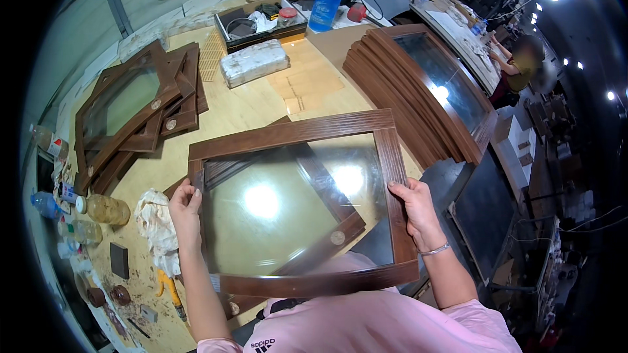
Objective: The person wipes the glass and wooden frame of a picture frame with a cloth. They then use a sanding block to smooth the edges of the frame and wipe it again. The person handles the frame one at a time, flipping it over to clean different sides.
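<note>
A brown wooden frame with a glass pane is held up in front of me, tilted, with light glare on the glass. My left hand grips its left side, thumb on the front face. On the opposite side my right hand, a bracelet at its wrist, is closed round the right stile. Through the glass shows another brown frame lying askew on the table, with a small round label at its corner. Beside my left hand lies a crumpled white cloth.
Brown glazed frames are stacked at left and at right. Behind stand a whitish wrapped block, a box of oddments and a blue bottle. A jar, dark block and yellow-handled tool lie left. Another person works far right.
</note>
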Demonstrator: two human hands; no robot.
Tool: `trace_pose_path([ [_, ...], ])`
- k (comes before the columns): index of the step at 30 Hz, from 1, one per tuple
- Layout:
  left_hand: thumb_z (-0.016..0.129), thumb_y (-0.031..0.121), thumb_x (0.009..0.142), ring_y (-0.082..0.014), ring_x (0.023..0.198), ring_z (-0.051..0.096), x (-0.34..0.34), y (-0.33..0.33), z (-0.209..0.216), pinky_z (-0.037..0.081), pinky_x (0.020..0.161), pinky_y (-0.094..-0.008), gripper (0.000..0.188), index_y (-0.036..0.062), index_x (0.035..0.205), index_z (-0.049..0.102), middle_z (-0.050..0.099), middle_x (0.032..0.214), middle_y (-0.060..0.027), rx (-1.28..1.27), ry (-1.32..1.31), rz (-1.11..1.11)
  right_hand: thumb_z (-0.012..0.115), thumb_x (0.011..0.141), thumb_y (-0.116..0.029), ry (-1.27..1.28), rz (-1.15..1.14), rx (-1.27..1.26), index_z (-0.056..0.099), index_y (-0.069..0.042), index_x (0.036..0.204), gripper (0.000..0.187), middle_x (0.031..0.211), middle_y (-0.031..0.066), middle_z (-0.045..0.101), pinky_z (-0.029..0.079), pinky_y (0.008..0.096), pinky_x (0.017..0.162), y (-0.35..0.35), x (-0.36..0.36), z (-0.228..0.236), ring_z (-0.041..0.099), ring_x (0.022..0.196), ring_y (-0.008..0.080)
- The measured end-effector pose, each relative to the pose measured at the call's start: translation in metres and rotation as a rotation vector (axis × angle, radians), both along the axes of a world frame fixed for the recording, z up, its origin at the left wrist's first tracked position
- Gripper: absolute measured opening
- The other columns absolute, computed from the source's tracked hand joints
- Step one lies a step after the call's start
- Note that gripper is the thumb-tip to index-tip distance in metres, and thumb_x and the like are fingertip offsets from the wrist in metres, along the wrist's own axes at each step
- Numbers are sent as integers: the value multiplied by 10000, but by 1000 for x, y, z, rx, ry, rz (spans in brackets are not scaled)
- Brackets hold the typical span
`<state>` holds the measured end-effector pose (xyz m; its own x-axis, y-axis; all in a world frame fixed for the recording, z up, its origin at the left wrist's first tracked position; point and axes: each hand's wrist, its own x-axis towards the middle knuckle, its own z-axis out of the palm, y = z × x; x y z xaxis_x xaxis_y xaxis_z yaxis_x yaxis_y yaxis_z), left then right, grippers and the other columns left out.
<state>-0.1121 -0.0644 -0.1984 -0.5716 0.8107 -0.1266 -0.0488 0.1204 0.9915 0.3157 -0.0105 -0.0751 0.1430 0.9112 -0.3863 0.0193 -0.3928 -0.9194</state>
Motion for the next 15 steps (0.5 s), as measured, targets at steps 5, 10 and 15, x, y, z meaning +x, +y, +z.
trace_pose_path([
  [5, 618, 8, 900, -168, 1147, 552, -19, 4, 4, 430, 933, -286, 28, 26, 919, 627, 591, 1283, -148, 22, -158, 22, 692, 869, -92, -22, 8, 36, 672, 35, 913, 136, 851, 43, 683, 488, 244, 673, -2, -5, 9, 615, 718, 90],
  [10, 546, 84, 974, -239, 1080, 615, -64, -5, 13, 495, 923, -309, 150, -8, 1092, 562, 623, 1229, -170, 334, -521, 162, 738, 824, -67, 21, 34, 204, 651, 50, 898, 164, 820, 43, 659, 470, 245, 628, -3, -17, 24, 583, 704, 77],
  [15, 497, 124, 1004, -320, 1094, 626, -108, -25, 17, 540, 918, -373, 158, -4, 1096, 496, 617, 1216, -226, 425, -719, 383, 775, 791, -68, -46, 99, 392, 655, 33, 906, 194, 817, 18, 651, 456, 228, 634, 0, -25, 32, 567, 708, 64],
])
